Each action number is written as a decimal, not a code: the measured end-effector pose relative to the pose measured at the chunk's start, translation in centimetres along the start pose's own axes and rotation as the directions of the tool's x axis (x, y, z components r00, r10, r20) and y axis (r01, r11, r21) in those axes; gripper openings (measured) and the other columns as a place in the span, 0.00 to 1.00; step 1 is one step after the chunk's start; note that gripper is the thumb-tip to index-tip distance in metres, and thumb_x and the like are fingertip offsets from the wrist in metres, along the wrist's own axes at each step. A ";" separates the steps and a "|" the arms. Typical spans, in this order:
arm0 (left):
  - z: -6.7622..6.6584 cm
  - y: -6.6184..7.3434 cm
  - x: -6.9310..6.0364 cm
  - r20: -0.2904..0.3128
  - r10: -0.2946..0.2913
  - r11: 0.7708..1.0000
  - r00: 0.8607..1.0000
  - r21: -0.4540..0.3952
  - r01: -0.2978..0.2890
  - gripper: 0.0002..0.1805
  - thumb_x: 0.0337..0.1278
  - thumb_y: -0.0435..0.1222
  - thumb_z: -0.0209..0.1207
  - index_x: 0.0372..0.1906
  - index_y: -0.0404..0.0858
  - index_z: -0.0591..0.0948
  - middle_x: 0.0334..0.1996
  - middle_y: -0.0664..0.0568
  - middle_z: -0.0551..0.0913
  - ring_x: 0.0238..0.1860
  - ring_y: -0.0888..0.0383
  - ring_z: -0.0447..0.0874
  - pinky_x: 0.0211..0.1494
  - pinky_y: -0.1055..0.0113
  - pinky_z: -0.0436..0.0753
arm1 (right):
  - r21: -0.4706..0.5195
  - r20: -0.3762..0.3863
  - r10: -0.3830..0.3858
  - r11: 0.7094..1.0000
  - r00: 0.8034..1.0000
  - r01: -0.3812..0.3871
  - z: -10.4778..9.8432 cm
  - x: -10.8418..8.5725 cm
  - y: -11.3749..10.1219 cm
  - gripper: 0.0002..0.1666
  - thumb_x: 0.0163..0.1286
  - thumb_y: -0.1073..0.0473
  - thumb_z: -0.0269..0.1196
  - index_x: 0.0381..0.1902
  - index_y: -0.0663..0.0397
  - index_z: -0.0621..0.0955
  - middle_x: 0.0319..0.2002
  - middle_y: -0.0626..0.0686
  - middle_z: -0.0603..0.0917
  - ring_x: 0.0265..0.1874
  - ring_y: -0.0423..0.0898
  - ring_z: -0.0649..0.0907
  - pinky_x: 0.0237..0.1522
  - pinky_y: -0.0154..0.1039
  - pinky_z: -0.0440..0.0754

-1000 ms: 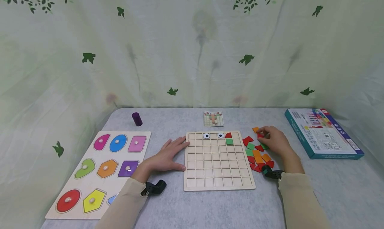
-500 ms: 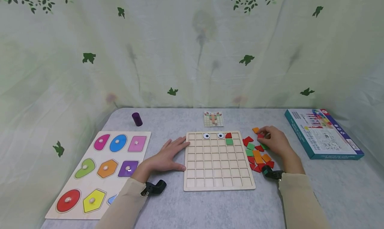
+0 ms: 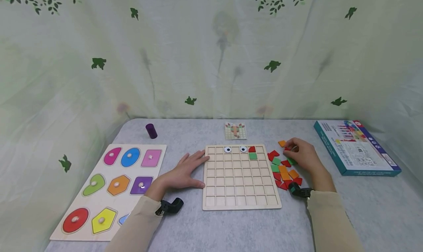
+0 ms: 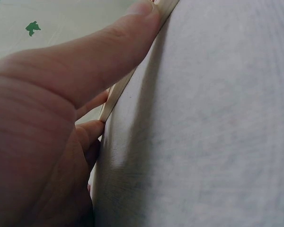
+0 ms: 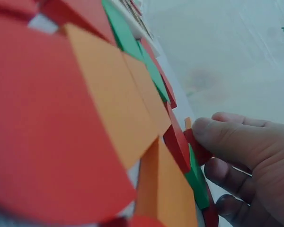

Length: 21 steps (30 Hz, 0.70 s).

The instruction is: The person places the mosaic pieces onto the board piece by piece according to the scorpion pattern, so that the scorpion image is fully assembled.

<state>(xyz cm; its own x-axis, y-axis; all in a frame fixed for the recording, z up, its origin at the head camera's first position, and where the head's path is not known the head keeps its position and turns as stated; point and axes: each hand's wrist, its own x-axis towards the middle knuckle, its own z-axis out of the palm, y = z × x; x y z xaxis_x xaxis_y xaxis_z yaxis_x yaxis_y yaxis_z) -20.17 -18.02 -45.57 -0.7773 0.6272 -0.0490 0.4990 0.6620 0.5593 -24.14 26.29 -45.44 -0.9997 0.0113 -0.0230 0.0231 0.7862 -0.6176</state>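
Observation:
The left hand [image 3: 183, 172] lies with spread, mostly straight fingers at the left edge of the wooden grid board [image 3: 235, 178]; in the left wrist view its thumb [image 4: 118, 45] touches the board's side. Two eye pieces, a red piece [image 3: 252, 149] and a green square [image 3: 252, 156] sit in the board's upper cells. Right of the board, the right hand [image 3: 302, 154] is at the far side of a pile of red, green and orange pieces [image 3: 283, 172]. In the right wrist view its thumb and fingers pinch a red piece [image 5: 197, 147], partly hidden, beside a green one [image 5: 196, 182].
A picture card [image 3: 235, 131] lies behind the board. On the left are a knobbed shape puzzle [image 3: 123, 160] and a dark purple cylinder [image 3: 151, 131]. A flat teal-edged box [image 3: 358, 149] lies at the right.
The right hand's fingers have shifted very slightly at the red piece. The left hand and the board stay where they were.

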 end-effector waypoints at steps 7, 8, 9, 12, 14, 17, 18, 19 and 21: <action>0.0 -0.1 0.1 0.003 0.003 1.000 1.000 0.008 -0.003 0.53 0.51 0.53 0.71 0.78 0.42 0.59 0.81 0.43 0.48 0.82 0.43 0.43 0.81 0.39 0.37 | 0.047 -0.021 0.017 0.999 1.000 -0.016 -0.1 0.0 -0.2 0.15 0.71 0.55 0.64 0.52 0.53 0.78 0.47 0.59 0.81 0.45 0.53 0.77 0.43 0.34 0.78; 0.0 -0.1 0.1 0.003 0.005 1.000 1.000 0.009 -0.005 0.53 0.51 0.53 0.71 0.78 0.42 0.59 0.81 0.43 0.48 0.82 0.43 0.43 0.81 0.39 0.37 | 0.054 -0.019 0.023 0.998 1.000 -0.022 -0.1 0.0 -0.3 0.15 0.71 0.55 0.64 0.53 0.52 0.78 0.47 0.59 0.80 0.45 0.53 0.77 0.43 0.34 0.78; 0.0 -0.1 0.1 0.002 0.006 1.000 1.000 0.009 -0.006 0.53 0.51 0.53 0.71 0.78 0.42 0.59 0.81 0.43 0.48 0.82 0.43 0.43 0.81 0.39 0.37 | 0.060 -0.016 0.024 0.998 1.000 -0.023 -0.1 0.0 -0.4 0.16 0.72 0.55 0.64 0.54 0.52 0.79 0.48 0.59 0.80 0.46 0.53 0.77 0.42 0.33 0.78; 0.0 -0.1 0.1 0.001 0.006 1.000 1.000 0.006 -0.006 0.53 0.51 0.53 0.71 0.78 0.42 0.59 0.81 0.43 0.48 0.82 0.43 0.43 0.81 0.39 0.37 | 0.065 -0.002 0.020 0.998 1.000 -0.020 -0.2 0.0 -0.7 0.16 0.72 0.54 0.64 0.54 0.52 0.81 0.50 0.59 0.81 0.46 0.53 0.77 0.40 0.32 0.78; 0.0 -0.1 0.1 0.001 0.006 1.000 1.000 0.004 -0.006 0.53 0.51 0.53 0.71 0.78 0.42 0.59 0.81 0.43 0.48 0.82 0.43 0.43 0.81 0.39 0.37 | 0.062 0.005 0.009 0.998 1.000 -0.010 -0.1 0.0 -1.0 0.16 0.72 0.53 0.63 0.53 0.53 0.82 0.50 0.59 0.82 0.46 0.53 0.77 0.40 0.32 0.78; 0.0 -0.1 0.1 0.000 0.007 1.000 1.000 0.004 -0.007 0.53 0.51 0.53 0.71 0.78 0.42 0.59 0.81 0.43 0.48 0.82 0.43 0.44 0.81 0.39 0.37 | 0.056 0.006 -0.016 0.998 1.000 0.016 0.0 0.0 -1.4 0.16 0.72 0.53 0.63 0.52 0.55 0.82 0.49 0.60 0.84 0.45 0.53 0.79 0.41 0.33 0.79; 0.0 -0.1 0.1 0.000 0.008 1.000 1.000 0.004 -0.008 0.53 0.51 0.53 0.71 0.78 0.42 0.59 0.81 0.43 0.48 0.82 0.43 0.44 0.81 0.39 0.38 | 0.061 0.009 -0.021 0.998 1.000 0.020 0.1 0.0 -1.5 0.15 0.72 0.54 0.63 0.52 0.55 0.82 0.48 0.60 0.84 0.45 0.53 0.79 0.42 0.34 0.80; 0.0 -0.1 0.1 0.000 0.009 1.000 1.000 0.005 -0.009 0.53 0.50 0.53 0.71 0.78 0.42 0.59 0.81 0.43 0.48 0.82 0.43 0.44 0.81 0.39 0.38 | 0.064 0.013 -0.022 0.998 1.000 0.021 0.2 0.0 -1.6 0.15 0.72 0.54 0.63 0.52 0.54 0.82 0.48 0.59 0.85 0.45 0.53 0.79 0.42 0.35 0.81; 0.0 -0.1 0.1 -0.002 0.011 1.000 1.000 0.007 -0.011 0.53 0.51 0.53 0.71 0.78 0.42 0.59 0.81 0.43 0.48 0.82 0.43 0.44 0.81 0.39 0.38 | 0.071 0.020 -0.027 0.997 0.999 0.026 0.2 -0.1 -1.9 0.14 0.73 0.55 0.63 0.52 0.54 0.82 0.48 0.59 0.85 0.44 0.53 0.80 0.44 0.37 0.82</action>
<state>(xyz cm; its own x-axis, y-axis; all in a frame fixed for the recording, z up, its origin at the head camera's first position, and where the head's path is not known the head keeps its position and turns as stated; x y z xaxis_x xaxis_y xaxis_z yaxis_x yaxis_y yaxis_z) -20.26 -18.03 -45.63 -0.7728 0.6333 -0.0413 0.5100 0.6584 0.5536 -24.12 24.68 -44.48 -0.9995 -0.0225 -0.0221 -0.0018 0.7402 -0.6724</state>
